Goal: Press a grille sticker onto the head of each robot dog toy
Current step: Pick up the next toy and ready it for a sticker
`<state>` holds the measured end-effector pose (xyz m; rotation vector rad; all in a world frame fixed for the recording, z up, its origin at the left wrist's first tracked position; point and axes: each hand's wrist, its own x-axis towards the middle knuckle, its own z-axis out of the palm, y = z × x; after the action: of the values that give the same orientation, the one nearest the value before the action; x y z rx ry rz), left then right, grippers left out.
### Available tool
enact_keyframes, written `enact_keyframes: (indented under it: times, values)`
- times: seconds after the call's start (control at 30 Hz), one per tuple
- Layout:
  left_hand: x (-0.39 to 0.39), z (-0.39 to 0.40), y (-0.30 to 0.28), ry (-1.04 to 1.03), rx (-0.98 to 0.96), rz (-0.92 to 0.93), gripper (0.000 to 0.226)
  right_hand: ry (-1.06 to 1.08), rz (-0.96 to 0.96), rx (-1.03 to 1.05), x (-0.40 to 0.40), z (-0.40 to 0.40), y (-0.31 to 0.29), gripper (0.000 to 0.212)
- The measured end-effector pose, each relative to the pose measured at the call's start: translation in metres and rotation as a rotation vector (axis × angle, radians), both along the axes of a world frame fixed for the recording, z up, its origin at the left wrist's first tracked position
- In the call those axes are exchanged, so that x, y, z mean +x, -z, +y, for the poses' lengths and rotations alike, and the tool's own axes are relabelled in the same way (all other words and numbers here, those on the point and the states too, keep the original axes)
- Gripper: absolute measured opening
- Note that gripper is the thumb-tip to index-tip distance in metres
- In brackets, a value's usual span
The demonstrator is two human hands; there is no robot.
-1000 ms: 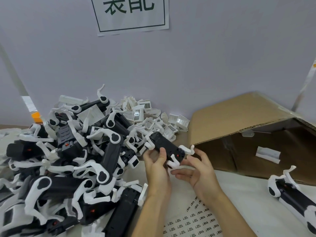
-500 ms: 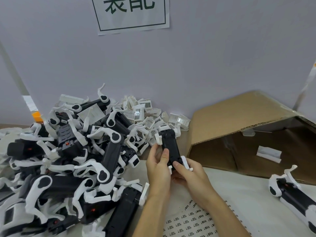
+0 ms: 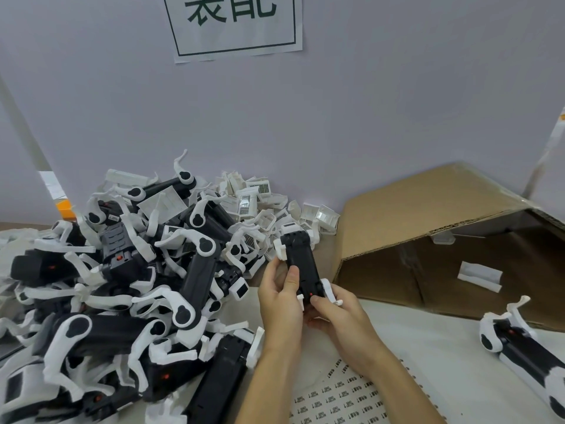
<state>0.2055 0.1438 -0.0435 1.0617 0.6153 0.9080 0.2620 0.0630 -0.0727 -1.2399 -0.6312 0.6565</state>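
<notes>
I hold one black robot dog toy (image 3: 301, 261) with white legs upright-ish above the table, its length pointing away from me. My left hand (image 3: 279, 296) grips its left side, thumb on the black body. My right hand (image 3: 333, 307) grips the near end, thumb pressed beside a small red dot. A sticker sheet (image 3: 339, 396) with rows of small printed stickers lies under my forearms. A big pile of black-and-white robot dog toys (image 3: 128, 286) fills the left. Whether a sticker sits on the held toy, I cannot tell.
Loose white head parts with grille stickers (image 3: 260, 203) are heaped against the wall behind the pile. An open cardboard box (image 3: 428, 215) lies on its side at the right. Another robot dog toy (image 3: 519, 350) lies at the right edge.
The held toy has turned from slanting to the right to pointing straight away from me. My right hand shifted from its side to its near end.
</notes>
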Motion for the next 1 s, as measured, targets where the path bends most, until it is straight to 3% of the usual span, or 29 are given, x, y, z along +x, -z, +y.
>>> enact_keyframes:
  times: [0.27, 0.53, 0.67, 0.77, 1.0]
  values:
    - [0.0013, -0.0019, 0.0034, 0.034, 0.092, 0.011, 0.029, 0.058, -0.047, -0.033, -0.0014, 0.0014, -0.0003, 0.033]
    - [-0.0003, -0.0003, 0.0064, 0.041, 0.136, -0.011, 0.030, 0.029, 0.046, 0.003, -0.0022, 0.0021, -0.0002, 0.016]
    - [0.0010, -0.0008, 0.0065, 0.045, 0.140, -0.015, 0.030, 0.047, 0.044, -0.023, -0.0002, 0.0029, 0.0039, 0.018]
    - [0.0012, -0.0005, 0.0072, 0.029, 0.147, -0.008, 0.029, 0.036, 0.057, -0.015, -0.0003, 0.0033, 0.0029, 0.032]
    - [0.0004, -0.0020, 0.0059, 0.044, 0.165, -0.002, 0.029, 0.066, -0.012, -0.049, 0.0010, 0.0042, 0.0056, 0.030]
